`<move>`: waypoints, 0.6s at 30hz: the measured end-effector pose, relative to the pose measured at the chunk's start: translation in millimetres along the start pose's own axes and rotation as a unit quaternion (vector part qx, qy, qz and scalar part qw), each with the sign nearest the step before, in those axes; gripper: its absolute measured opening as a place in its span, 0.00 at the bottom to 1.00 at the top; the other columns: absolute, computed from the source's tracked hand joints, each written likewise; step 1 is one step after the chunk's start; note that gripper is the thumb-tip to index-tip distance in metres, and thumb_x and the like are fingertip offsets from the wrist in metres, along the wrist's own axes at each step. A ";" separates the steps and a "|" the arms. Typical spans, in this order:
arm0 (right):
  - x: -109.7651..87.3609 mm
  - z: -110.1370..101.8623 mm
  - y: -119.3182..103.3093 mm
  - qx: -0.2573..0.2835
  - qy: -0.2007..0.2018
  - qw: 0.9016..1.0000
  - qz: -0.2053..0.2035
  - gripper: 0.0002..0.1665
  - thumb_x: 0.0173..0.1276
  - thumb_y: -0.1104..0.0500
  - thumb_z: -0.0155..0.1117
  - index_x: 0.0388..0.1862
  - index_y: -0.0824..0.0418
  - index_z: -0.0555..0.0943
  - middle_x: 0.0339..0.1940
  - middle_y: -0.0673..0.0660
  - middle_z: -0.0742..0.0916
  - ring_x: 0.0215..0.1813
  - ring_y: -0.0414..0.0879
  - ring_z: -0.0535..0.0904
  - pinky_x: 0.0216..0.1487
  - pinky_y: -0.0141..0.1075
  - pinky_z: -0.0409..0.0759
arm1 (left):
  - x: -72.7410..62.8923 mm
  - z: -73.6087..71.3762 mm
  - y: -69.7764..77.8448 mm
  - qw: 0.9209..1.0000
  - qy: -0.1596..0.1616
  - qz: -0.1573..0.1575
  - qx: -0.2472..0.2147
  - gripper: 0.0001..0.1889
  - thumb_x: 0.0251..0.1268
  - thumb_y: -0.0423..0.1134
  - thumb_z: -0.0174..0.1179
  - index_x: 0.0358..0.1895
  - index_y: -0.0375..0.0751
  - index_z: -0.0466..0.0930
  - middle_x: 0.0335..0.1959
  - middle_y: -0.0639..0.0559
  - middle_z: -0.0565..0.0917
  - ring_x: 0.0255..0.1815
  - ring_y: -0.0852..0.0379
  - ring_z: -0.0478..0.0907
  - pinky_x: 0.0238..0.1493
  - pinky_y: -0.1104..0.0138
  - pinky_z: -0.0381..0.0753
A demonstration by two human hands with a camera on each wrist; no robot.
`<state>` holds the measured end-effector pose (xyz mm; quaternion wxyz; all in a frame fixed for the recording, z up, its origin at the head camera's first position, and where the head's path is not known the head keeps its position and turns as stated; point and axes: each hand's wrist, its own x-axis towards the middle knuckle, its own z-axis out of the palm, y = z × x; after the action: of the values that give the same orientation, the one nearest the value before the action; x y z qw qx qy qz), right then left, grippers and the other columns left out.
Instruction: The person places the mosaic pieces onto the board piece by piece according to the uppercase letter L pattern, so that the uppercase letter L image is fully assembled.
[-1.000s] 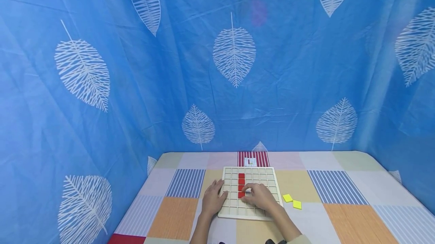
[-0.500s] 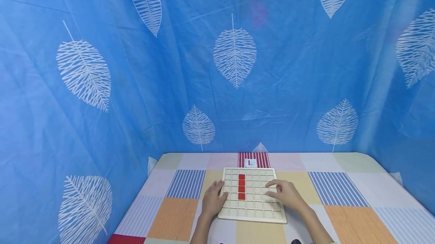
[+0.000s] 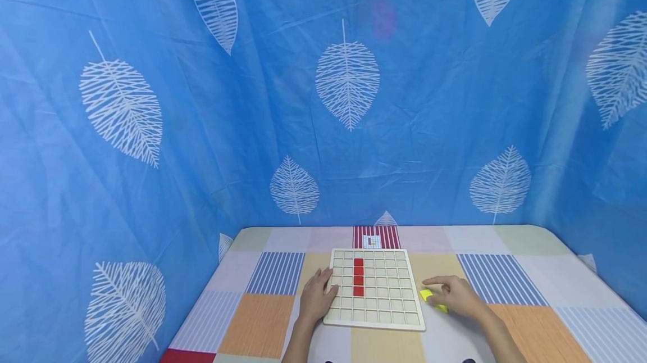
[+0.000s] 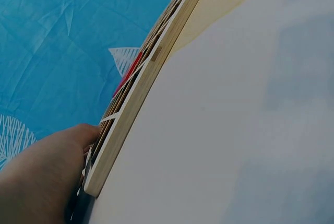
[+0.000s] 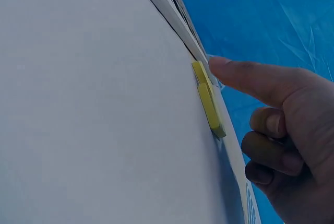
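Note:
A pale wooden grid board (image 3: 386,300) lies on the table, with several red square tiles (image 3: 358,277) lined up in one column of it. My left hand (image 3: 314,297) rests at the board's left edge, its thumb lying over the border. To the right of the board, my right hand (image 3: 455,295) hovers beside two yellow tiles (image 3: 425,294), partly covering them in the head view. Its index finger and thumb are spread apart around the tiles. In the right wrist view the index finger points out, the other fingers are bent, and the yellow tiles (image 5: 210,106) lie just past the fingertip.
Behind the board lies a small card (image 3: 372,241) printed with a grid and coloured squares. A patchwork cloth (image 3: 268,323) covers the table. Blue curtains (image 3: 404,172) with white leaves hang at the back and sides.
My right hand has left the red column and moved right, off the board to the yellow tiles. My left hand stays at the board's left edge.

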<state>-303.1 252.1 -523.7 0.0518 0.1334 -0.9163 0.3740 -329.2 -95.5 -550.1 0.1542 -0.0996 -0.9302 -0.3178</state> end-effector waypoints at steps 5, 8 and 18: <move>0.4 2.5 3.2 -0.025 -0.001 0.999 0.043 0.20 0.46 0.54 0.74 0.42 0.55 0.85 0.13 0.47 0.68 0.15 0.36 0.59 0.14 0.26 0.59 | 0.7 0.6 -0.6 1.000 0.002 0.004 -0.001 0.23 0.59 0.44 0.58 0.58 0.40 0.74 0.60 0.45 0.74 0.65 0.42 0.64 0.62 0.47 0.62; 0.5 3.8 3.8 -0.036 0.007 0.998 0.059 0.18 0.46 0.54 0.74 0.39 0.54 0.85 0.13 0.48 0.69 0.15 0.37 0.60 0.15 0.26 0.59 | 0.8 0.4 0.0 1.000 0.001 0.003 -0.002 0.23 0.59 0.43 0.58 0.58 0.40 0.74 0.60 0.45 0.74 0.65 0.42 0.63 0.62 0.47 0.62; 3.3 2.1 1.4 -0.061 0.057 0.995 0.061 0.20 0.48 0.47 0.73 0.38 0.55 0.84 0.11 0.47 0.67 0.15 0.38 0.57 0.14 0.28 0.56 | -0.4 1.9 -1.4 1.000 0.000 -0.002 0.006 0.24 0.59 0.44 0.58 0.59 0.41 0.74 0.60 0.45 0.74 0.65 0.42 0.64 0.61 0.47 0.63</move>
<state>-306.7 250.9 -525.4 0.0893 0.0526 -0.9392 0.3272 -329.6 -95.5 -552.4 0.1537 -0.0966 -0.9323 -0.3127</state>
